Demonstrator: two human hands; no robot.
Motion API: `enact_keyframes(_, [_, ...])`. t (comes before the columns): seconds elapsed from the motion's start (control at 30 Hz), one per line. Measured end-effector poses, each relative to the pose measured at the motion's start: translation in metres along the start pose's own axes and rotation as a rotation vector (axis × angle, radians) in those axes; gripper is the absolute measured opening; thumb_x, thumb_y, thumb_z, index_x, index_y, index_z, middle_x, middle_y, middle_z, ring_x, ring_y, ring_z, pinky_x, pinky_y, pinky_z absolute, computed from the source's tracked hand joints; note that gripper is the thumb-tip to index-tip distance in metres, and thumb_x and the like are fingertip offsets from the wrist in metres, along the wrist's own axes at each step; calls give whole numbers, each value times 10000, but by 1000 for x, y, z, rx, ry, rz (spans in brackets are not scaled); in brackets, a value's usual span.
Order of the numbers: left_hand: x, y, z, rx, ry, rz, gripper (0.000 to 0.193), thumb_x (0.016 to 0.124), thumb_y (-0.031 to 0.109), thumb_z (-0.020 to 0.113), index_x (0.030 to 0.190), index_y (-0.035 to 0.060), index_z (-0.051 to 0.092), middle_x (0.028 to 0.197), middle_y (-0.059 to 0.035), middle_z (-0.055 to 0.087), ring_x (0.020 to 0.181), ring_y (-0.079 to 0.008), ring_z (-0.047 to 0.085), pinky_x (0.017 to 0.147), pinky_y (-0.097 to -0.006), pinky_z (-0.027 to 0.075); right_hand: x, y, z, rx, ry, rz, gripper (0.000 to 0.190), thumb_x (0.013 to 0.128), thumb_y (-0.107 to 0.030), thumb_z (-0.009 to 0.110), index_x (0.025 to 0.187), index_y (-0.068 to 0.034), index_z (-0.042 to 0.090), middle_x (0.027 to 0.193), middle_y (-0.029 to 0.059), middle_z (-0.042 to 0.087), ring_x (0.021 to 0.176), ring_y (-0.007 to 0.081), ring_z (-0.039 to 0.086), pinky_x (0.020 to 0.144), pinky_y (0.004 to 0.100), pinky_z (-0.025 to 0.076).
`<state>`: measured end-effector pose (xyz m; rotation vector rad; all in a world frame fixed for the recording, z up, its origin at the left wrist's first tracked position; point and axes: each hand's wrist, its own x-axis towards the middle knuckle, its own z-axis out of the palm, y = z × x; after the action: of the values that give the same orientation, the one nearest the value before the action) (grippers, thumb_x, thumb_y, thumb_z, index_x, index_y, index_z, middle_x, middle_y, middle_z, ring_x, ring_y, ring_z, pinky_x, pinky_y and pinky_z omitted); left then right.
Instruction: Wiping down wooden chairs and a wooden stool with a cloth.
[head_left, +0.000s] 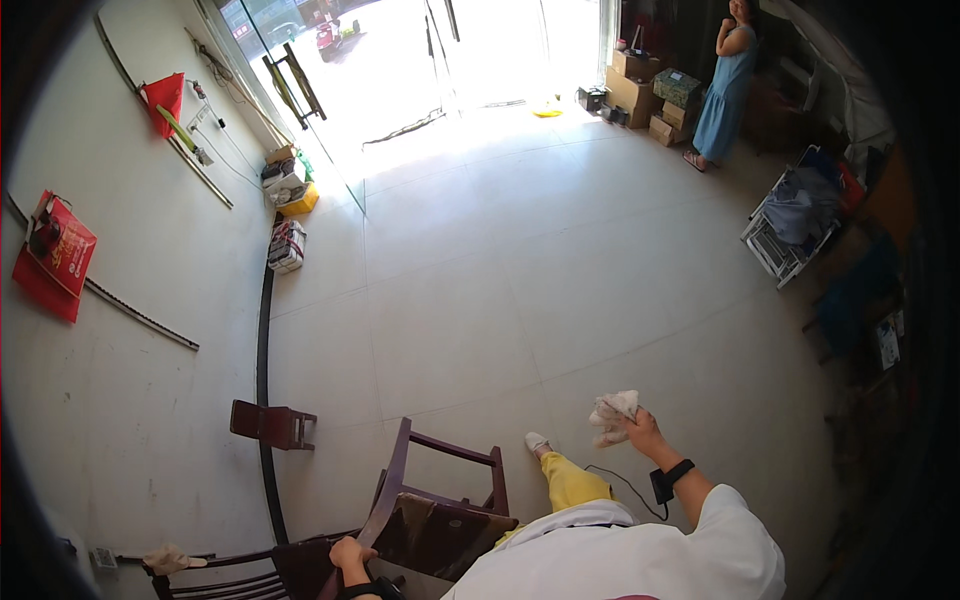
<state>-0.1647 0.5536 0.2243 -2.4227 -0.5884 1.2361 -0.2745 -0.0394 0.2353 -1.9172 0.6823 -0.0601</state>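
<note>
My left hand (352, 553) grips the frame of a dark wooden chair (431, 525), tilted over at the bottom of the view. Its legs and crossbar point away from me, and the brown seat panel looks worn. In my right hand (646, 436) is a crumpled, stained whitish cloth (613, 414), held in the air out to the right. A black strap with a small box and a cable (630, 484) is on my right wrist. Close to my left hand stands a second dark chair with a slatted back (225, 577); a beige cloth (172, 559) hangs over it.
A small wooden chair (279, 424) stands by the left wall. Bundled boxes (287, 246) and a yellow crate (300, 201) line that wall near the glass door (315, 97). A person (721, 97) stands back right beside cardboard boxes (634, 96). Folded white-framed chairs (791, 214) lean at right.
</note>
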Motion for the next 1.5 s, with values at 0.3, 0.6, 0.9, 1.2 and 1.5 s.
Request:
enact_keyframes(0.3, [-18,6,-4,-18,-21,-14,626,532,475,785,1015,96,664,1070,-91,636,998,-211,612,834,-324,486,6,12,16,42,-34,-76,302,855,-118,512,1136,-11,536,1068,143,614,995,257,596,838,340,471])
enact_keyframes(0.6, [-14,14,-10,-13,21,-34,552,519,455,803,931,105,689,965,-83,667,928,-217,641,763,-331,510,21,26,9,6,54,-116,294,836,-98,521,1110,8,522,1044,169,601,969,281,588,849,350,452])
enact_keyframes(0.9, [56,24,36,-38,1,252,645,544,516,757,1002,76,649,1008,-103,640,950,-236,601,785,-340,474,7,27,13,89,56,-43,303,831,-120,529,1106,7,534,1034,187,610,992,317,585,855,361,454])
enact_keyframes(1.2, [154,-12,96,-208,-87,734,511,609,456,726,914,52,653,904,-116,642,814,-232,595,683,-354,460,3,40,12,-36,117,11,306,836,-192,550,1079,-6,547,1029,203,604,997,338,576,844,373,457])
enact_keyframes(1.5, [211,-72,152,-383,-276,1131,398,673,395,695,825,29,657,799,-129,644,678,-229,589,580,-368,447,3,26,8,41,83,-13,321,848,-125,527,1145,-4,512,1090,174,591,1037,273,567,887,348,435])
